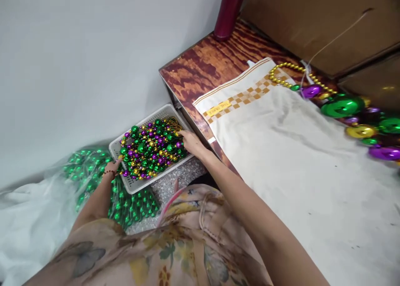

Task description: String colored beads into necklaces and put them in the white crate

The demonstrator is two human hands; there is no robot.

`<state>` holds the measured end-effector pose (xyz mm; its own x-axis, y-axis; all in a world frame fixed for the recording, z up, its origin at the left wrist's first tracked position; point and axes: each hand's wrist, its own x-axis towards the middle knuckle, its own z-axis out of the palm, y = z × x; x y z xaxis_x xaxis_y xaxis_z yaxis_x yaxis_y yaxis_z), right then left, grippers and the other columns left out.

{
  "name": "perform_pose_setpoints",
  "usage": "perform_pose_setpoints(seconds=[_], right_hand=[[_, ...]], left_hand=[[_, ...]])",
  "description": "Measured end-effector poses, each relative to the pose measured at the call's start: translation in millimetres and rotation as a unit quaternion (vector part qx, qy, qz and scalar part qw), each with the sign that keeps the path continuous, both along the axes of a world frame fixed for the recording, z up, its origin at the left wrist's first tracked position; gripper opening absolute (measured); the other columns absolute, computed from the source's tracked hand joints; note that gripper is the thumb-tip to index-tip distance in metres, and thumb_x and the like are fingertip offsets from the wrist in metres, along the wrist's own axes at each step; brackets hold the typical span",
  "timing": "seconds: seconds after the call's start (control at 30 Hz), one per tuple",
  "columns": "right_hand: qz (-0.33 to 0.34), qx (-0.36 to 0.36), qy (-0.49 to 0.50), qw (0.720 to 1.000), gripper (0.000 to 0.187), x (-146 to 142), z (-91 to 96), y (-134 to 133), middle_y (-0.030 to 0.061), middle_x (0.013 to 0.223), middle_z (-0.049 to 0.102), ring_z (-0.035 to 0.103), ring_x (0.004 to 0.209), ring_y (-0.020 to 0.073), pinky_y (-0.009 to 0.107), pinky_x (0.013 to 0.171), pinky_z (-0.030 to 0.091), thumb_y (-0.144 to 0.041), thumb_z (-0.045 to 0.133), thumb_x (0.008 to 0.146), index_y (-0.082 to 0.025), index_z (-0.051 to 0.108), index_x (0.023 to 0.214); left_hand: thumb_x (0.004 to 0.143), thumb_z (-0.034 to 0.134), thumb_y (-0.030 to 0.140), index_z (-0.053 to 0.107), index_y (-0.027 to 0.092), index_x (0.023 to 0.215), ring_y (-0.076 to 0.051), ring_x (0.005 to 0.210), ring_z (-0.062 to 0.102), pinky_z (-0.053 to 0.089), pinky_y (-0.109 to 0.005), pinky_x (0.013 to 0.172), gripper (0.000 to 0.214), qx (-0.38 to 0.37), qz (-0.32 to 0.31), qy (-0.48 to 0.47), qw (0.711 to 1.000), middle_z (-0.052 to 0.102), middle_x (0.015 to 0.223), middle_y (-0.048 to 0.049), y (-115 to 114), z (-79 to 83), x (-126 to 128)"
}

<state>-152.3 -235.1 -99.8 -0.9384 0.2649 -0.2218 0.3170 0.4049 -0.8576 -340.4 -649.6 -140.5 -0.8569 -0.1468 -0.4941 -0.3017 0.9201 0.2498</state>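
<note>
While bagged green beads (pixel 133 204) lie leftmost, the left hand (pixel 111 167) touches the left edge of a white basket (pixel 133 190) heaped with multicoloured beads (pixel 150 149); the right hand (pixel 192 144) meets its right edge. Whether either is clamped, I cannot tell. Cloth (pixel 268 152) and large-bead string (pixel 342 106) lie on the bench (pixel 190 75).

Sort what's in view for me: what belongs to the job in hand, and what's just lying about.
In use:
- mixed beads, with the right hand at them
- basket holding them, with the left hand at its other end

Probably just lying about:
- green beads in clear plastic
- white cloth
- large bead string, partly over the cloth
</note>
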Motion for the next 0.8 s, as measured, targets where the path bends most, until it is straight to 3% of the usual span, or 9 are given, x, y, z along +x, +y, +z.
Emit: perform_pose_setpoints(seconds=[0.13,0.3,0.43,0.57,0.67,0.8], right_hand=[[0.031,0.017,-0.036,0.999,0.059,12.6,-41.8,-3.1,0.0134,0.147,0.053,0.047,0.139,0.0248,0.039,0.119,0.035,0.004,0.049,0.079,-0.014,0.062,0.134],[0.029,0.05,-0.081,0.995,0.053,56.9,-68.7,-10.1,0.0176,0.152,0.045,0.04,0.144,0.0305,0.048,0.119,0.035,-0.001,0.055,0.08,-0.014,0.064,0.13],[0.013,0.077,-0.102,0.992,0.047,109.3,-69.6,-9.6,0.019,0.147,0.051,0.047,0.139,0.0311,0.051,0.116,0.039,-0.006,0.054,0.082,-0.014,0.066,0.126],[-0.005,0.099,-0.111,0.989,0.036,140.4,-63.1,-6.6,0.0194,0.136,0.059,0.059,0.128,0.0305,0.051,0.111,0.046,-0.014,0.05,0.089,-0.015,0.07,0.118],[-0.01,0.112,-0.119,0.987,0.034,145.4,-57.5,-7.6,0.0159,0.127,0.066,0.064,0.12,0.0276,0.046,0.107,0.05,-0.015,0.047,0.092,-0.017,0.071,0.115],[-0.007,0.129,-0.146,0.981,0.034,143.2,-50.7,-13.2,0.0154,0.125,0.067,0.066,0.115,0.0262,0.041,0.104,0.052,-0.017,0.044,0.095,-0.017,0.071,0.115]], left_hand=[[0.094,0.063,0.037,0.058,0.016,0.127,-0.025,0.11,0.062,0.055,-0.044,0.091,0.039,-0.11,0.054,-0.008,0.992,0.06,0.126,-0.0109,3.7,-16.4,6.1],[0.094,0.062,0.037,0.056,0.015,0.13,-0.027,0.114,0.06,0.053,-0.048,0.094,0.042,-0.175,0.024,0.04,0.983,0.057,0.131,-0.013,15.9,-39.8,17.4],[0.099,0.045,0.032,0.04,0.012,0.148,-0.039,0.142,0.032,0.031,-0.057,0.112,0.054,-0.185,-0.086,0.095,0.974,0.037,0.151,-0.0244,31.2,-55.9,23.7],[0.095,0.048,0.046,0.042,0.024,0.151,-0.038,0.151,0.008,0.008,-0.056,0.121,0.06,-0.153,-0.23,0.074,0.958,0.027,0.163,-0.0113,43.8,-73.8,7.3],[0.085,0.058,0.062,0.048,0.023,0.148,-0.045,0.15,0.004,0.008,-0.065,0.117,0.074,-0.145,-0.276,0.029,0.95,0.021,0.165,-0.0127,44.2,-88.9,-10.9],[0.084,0.056,0.067,0.047,0.023,0.149,-0.05,0.149,0.002,0.018,-0.07,0.112,0.079,-0.149,-0.278,-0.01,0.949,0.01,0.167,-0.0151,32.9,-105.0,-24.3]])
